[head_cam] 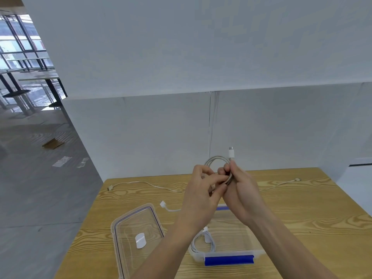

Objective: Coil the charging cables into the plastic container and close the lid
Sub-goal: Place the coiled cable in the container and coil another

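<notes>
Above the table I hold a white charging cable (213,160) wound into a small loop, its plug pointing up. My right hand (239,186) grips the bundled strands. My left hand (203,186) pinches the same coil from the left side. Below my forearms stands the clear plastic container (231,256) with a blue clip on its near wall. One coiled white cable (203,241) lies inside it. The clear lid (138,236) lies flat to the container's left. A loose white cable (145,184) stretches across the far part of the table. Another cable end (168,206) shows beside my left wrist.
The wooden table (302,218) stands against a white wall. A thin cable with a plug (281,183) runs towards the far right corner. To the left the table edge drops to a grey floor with scraps of cardboard (52,143).
</notes>
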A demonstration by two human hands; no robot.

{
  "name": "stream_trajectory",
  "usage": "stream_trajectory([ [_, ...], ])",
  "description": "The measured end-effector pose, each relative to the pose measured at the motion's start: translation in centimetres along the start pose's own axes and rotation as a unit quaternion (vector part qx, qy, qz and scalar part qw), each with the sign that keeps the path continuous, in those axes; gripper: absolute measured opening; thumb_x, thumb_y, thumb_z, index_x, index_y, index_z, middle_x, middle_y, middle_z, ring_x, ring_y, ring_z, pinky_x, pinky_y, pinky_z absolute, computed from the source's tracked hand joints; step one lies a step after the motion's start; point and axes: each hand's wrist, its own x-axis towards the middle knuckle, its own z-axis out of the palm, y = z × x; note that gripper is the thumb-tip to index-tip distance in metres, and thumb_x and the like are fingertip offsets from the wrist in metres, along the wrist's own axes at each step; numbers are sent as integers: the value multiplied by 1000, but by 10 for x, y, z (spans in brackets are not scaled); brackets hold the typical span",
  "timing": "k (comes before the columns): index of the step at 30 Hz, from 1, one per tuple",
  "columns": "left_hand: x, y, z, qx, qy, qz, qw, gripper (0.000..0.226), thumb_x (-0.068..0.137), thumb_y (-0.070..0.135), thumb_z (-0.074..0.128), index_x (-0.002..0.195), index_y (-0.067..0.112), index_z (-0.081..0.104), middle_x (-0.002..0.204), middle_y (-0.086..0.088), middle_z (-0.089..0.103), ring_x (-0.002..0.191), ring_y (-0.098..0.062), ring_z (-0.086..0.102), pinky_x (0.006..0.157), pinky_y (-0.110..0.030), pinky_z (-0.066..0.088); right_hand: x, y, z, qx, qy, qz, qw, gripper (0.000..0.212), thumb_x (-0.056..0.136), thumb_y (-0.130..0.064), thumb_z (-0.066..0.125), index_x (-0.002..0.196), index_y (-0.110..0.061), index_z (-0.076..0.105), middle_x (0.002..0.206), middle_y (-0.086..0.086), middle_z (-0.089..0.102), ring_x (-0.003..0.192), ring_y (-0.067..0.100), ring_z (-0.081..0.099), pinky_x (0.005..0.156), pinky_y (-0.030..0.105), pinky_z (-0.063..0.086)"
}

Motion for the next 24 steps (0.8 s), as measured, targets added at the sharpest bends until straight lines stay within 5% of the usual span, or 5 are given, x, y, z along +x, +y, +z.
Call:
stream_trajectory([
  [5, -15, -11, -10, -31, 49, 4, 998, 14, 85, 19, 67, 96, 28, 68, 91, 14, 48, 60, -6, 47, 59, -11, 38, 3, -19, -2, 56, -1, -32, 998, 34, 101, -28, 33, 74, -12, 46, 62, -1, 38, 56, 14, 37, 64, 28, 35],
  [11, -26, -35, -38, -45, -46, -35, 997, 13, 87, 15, 63, 86, 25, 72, 66, 23, 64, 56, 3, 55, 56, -7, 38, 1, -38, -9, 63, -27, -33, 997, 36, 102, -28, 31, 73, -15, 47, 56, -5, 31, 46, 11, 33, 54, 25, 43],
  [20, -37, -82, -81, 131, -141, -72, 979, 26, 91, 24, 60, 73, 44, 61, 64, 25, 61, 61, -3, 56, 56, -15, 40, -3, -38, -12, -61, -56, -33, 996, 34, 101, -29, 31, 74, -14, 44, 53, -7, 25, 42, 9, 25, 47, 23, 38],
  [24, -40, -91, -100, 84, -115, -168, 975, 14, 86, 22, 65, 76, 26, 73, 59, 12, 64, 57, -3, 58, 58, -12, 43, -2, -40, -15, -92, -58, -25, 994, 34, 101, -28, 32, 74, -14, 44, 53, -7, 25, 42, 9, 23, 47, 22, 35],
])
